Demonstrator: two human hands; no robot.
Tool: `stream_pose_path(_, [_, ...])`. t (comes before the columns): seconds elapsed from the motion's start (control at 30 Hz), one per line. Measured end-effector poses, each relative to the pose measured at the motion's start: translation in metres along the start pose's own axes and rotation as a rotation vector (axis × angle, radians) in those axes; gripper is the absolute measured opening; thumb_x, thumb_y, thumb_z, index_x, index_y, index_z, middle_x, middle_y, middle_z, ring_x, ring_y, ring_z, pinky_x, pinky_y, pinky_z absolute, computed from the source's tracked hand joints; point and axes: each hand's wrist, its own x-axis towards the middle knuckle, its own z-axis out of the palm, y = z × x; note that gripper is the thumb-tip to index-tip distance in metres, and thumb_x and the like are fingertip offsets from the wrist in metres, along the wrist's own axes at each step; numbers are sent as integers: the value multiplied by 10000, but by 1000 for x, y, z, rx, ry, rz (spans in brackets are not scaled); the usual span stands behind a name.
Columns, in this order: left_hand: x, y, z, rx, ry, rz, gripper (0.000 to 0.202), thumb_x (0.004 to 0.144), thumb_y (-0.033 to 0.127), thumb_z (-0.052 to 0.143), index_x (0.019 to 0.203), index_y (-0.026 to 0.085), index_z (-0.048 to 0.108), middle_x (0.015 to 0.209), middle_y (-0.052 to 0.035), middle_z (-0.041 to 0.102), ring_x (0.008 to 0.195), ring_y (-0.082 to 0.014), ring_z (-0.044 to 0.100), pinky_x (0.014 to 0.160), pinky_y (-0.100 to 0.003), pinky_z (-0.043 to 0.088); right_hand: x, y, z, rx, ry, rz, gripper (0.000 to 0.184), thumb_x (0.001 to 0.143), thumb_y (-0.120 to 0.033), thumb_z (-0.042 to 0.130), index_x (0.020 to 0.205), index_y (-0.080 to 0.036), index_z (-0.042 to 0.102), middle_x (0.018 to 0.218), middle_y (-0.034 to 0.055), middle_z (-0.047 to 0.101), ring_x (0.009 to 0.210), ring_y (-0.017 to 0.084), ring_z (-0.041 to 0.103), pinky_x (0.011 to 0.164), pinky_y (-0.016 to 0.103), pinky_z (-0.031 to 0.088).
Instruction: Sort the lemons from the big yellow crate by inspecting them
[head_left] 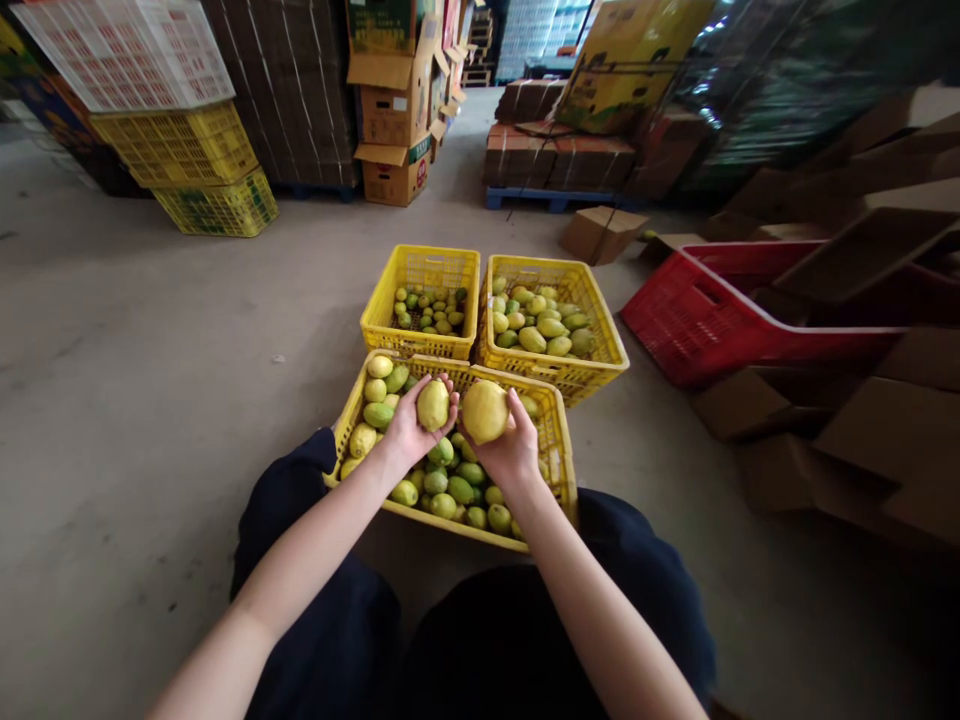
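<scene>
My left hand (409, 432) is closed around a yellow lemon (433, 405). My right hand (511, 448) grips a larger yellow lemon (484, 411). Both hands hover side by side above the near yellow crate (559, 440), which holds several green and yellow lemons. Beyond it stand two more yellow crates: the far left crate (420, 262) has small green lemons on its bottom, and the far right crate (592, 315) holds bigger yellow-green ones.
I sit on a concrete floor with my knees either side of the near crate. A red crate (697, 320) and flattened cardboard (877, 430) lie to the right. Stacked yellow and white crates (180, 140) and cardboard boxes (390, 120) stand at the back.
</scene>
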Motion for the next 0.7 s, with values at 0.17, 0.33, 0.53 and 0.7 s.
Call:
stream_pose_path(0.17, [0, -2, 2, 7, 45, 6, 157, 940, 211, 513, 897, 161, 655, 763, -16, 683, 636, -123, 663, 542, -214, 537, -2, -2, 0, 30, -28, 19, 243, 766, -402, 705, 904, -208, 658, 783, 28, 744, 893, 261, 725, 772, 402, 614])
stream_pose_path(0.33, [-2, -2, 4, 8, 54, -4, 220, 966, 276, 486, 866, 158, 642, 734, -7, 662, 604, -110, 646, 511, -198, 534, -3, -2, 3, 48, 52, 16, 200, 813, -383, 653, 893, -200, 652, 754, 22, 742, 828, 244, 728, 726, 384, 624])
stream_pose_path(0.53, [-2, -1, 6, 28, 164, 71, 152, 916, 263, 571, 886, 132, 642, 717, -28, 618, 607, -105, 622, 479, -159, 526, 2, 0, -3, 0, 80, 13, 219, 764, -391, 699, 862, -201, 651, 751, 35, 742, 737, 230, 720, 653, 356, 620])
stream_pose_path(0.7, [2, -3, 4, -6, 261, 90, 138, 873, 228, 634, 773, 151, 578, 680, -13, 587, 569, -103, 606, 513, -195, 565, 4, 1, -9, 12, 136, 39, 247, 763, -437, 640, 848, -206, 655, 738, 45, 745, 634, 207, 698, 569, 326, 602])
